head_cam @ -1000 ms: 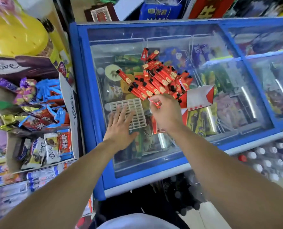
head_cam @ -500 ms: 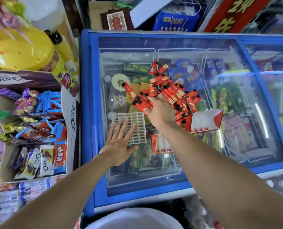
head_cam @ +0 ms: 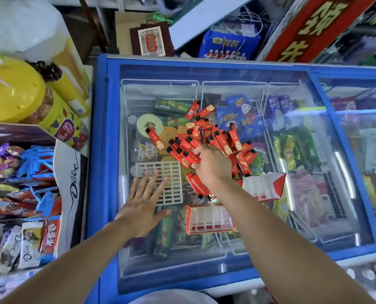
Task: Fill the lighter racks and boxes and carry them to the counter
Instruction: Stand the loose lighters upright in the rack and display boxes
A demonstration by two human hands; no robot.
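A heap of red lighters (head_cam: 217, 137) lies on the glass lid of a blue chest freezer (head_cam: 108, 150). My right hand (head_cam: 211, 164) is on the near side of the heap, thumb and fingers curled round one red lighter (head_cam: 186, 156). A white plastic grid rack (head_cam: 167, 183) lies flat on the glass to the left. My left hand (head_cam: 143, 202) rests flat on the rack's near left corner, fingers spread. Two red-and-white cardboard lighter boxes lie close by: one (head_cam: 209, 219) under my right forearm, the other (head_cam: 266, 186) to its right.
An open Dove carton (head_cam: 72, 183) full of wrapped sweets stands left of the freezer, with yellow tubs (head_cam: 11, 91) behind it. Bags and a red sign (head_cam: 314, 29) crowd the far side. Bottle caps (head_cam: 371, 275) show at the lower right.
My right hand has gone from the near edge of the heap further into it and now closes on a lighter. The left hand stays on the rack. The camera has tilted down.
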